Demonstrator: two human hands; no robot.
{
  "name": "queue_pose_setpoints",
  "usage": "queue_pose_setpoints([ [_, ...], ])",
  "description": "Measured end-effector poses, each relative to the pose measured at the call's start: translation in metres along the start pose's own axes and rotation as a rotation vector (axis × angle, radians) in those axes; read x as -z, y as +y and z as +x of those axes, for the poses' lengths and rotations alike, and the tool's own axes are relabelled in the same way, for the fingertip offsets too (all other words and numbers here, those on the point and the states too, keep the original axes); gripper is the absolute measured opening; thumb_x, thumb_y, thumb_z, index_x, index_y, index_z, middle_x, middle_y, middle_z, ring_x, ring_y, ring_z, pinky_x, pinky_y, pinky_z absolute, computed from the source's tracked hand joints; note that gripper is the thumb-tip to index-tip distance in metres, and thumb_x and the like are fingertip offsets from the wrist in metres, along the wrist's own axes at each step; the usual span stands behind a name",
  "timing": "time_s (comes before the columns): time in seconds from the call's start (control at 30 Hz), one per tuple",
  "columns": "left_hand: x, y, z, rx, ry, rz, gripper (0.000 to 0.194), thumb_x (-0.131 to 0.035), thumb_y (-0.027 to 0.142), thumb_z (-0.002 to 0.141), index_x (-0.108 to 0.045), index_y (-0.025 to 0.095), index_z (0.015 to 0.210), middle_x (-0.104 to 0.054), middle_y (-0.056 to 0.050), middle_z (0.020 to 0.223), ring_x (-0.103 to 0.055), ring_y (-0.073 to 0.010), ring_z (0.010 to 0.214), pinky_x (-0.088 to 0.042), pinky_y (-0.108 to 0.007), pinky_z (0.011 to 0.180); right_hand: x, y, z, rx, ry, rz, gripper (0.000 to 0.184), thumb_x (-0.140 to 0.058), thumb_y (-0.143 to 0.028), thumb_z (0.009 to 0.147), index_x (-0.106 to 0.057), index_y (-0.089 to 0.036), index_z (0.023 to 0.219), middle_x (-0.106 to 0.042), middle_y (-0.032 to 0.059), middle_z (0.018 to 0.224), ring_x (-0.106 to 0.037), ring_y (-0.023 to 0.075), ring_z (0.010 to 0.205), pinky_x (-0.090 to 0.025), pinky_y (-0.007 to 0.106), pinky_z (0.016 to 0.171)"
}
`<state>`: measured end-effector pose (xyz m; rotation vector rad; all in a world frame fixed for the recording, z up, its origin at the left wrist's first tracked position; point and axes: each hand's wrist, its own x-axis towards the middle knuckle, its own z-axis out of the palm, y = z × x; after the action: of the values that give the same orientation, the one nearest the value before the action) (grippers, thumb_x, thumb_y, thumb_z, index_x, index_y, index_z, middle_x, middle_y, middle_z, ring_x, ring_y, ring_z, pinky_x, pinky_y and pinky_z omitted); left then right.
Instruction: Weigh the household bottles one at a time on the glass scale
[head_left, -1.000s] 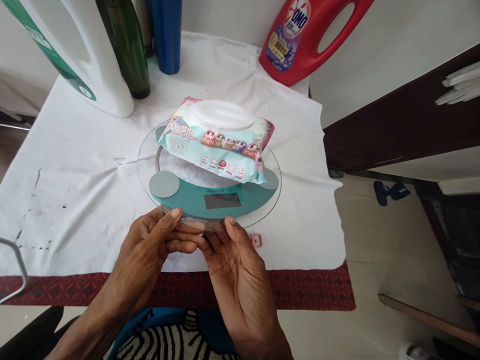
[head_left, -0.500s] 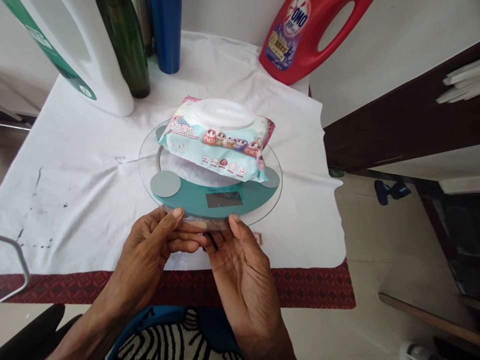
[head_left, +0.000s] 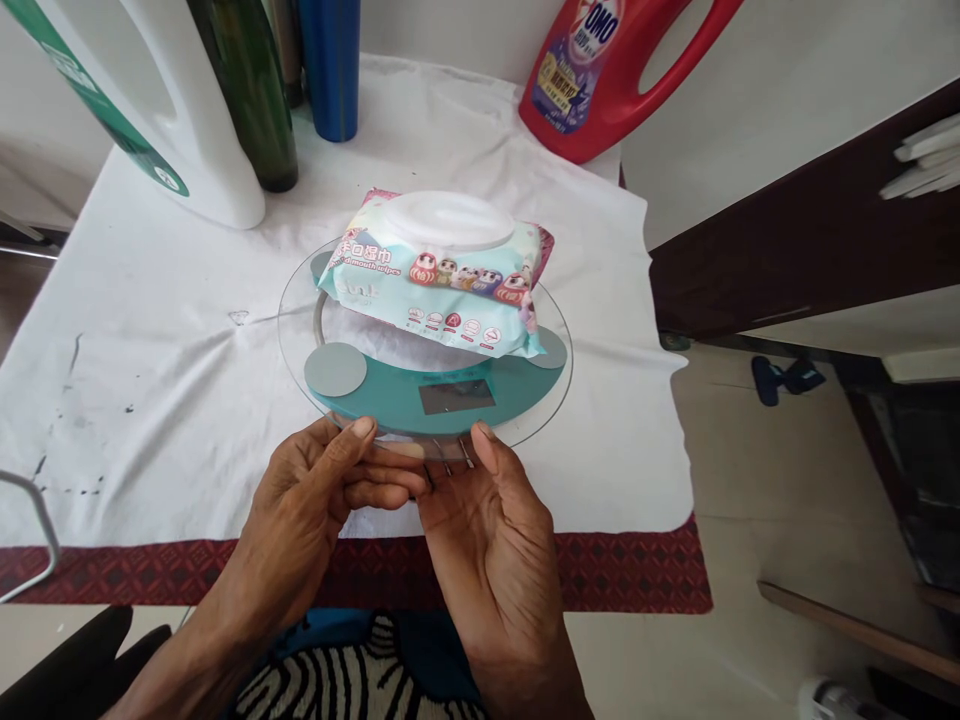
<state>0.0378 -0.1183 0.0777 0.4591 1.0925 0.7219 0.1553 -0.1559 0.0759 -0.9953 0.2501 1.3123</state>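
A round glass kitchen scale (head_left: 390, 405) with a teal band, grey discs and a dark display is tilted up at its near edge. On top of it lies a pack of wet wipes (head_left: 442, 280) with a white lid. My left hand (head_left: 307, 490) pinches the near left rim, thumb above and fingers below. My right hand (head_left: 487, 520) grips the near right rim, its thumb at the edge and its fingers partly hidden under the glass. The display looks dark, with no digits I can make out.
At the back left stand a white jug (head_left: 180, 130), a green bottle (head_left: 251, 100) and a blue flask (head_left: 330, 70). A red detergent bottle (head_left: 577, 80) is at the back right. White cloth (head_left: 150, 420) covers the table, whose patterned red edge (head_left: 630, 570) faces me.
Both hands and the near side of the scale have shifted slightly to the right. The wipes pack has moved along with it, still resting on the glass.
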Motion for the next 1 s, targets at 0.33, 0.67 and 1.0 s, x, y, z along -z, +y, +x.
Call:
queue_pose_setpoints([
  [0.33,-0.0018,0.0005,-0.0011,-0.006,0.005,-0.008,0.032,-0.086,0.042,0.084,-0.082,0.011,0.086,-0.082,-0.011,0.083,-0.075,-0.0119,0.065,-0.06,-0.012,0.064,-0.0015,0.0048,0.0012,-0.052,-0.087,0.072,0.022,-0.081,-0.029,0.078,-0.075,-0.028,0.099,-0.076,0.0004,0.112,-0.068,0.0167,0.096,-0.058,0.029,0.079],
  [0.67,-0.0014,-0.0041,-0.0004,0.004,-0.005,-0.034,0.03,-0.087,0.041,0.083,-0.081,0.012,0.086,-0.082,-0.01,0.086,-0.075,-0.0122,0.065,-0.061,-0.013,0.063,0.0014,0.0047,0.0008,-0.071,-0.072,0.089,0.022,-0.082,-0.03,0.077,-0.074,-0.028,0.097,-0.075,-0.0002,0.111,-0.066,0.0173,0.095,-0.057,0.033,0.087],
  [1.0,-0.001,-0.0055,-0.0006,0.005,0.006,-0.028,0.034,-0.088,0.043,0.081,-0.081,0.01,0.087,-0.082,-0.012,0.088,-0.076,-0.0127,0.067,-0.061,-0.012,0.063,0.0033,0.0046,0.0017,0.017,-0.016,0.039,0.019,-0.083,-0.024,0.075,-0.076,-0.028,0.092,-0.076,-0.0012,0.104,-0.068,0.0172,0.103,-0.056,0.032,0.095],
])
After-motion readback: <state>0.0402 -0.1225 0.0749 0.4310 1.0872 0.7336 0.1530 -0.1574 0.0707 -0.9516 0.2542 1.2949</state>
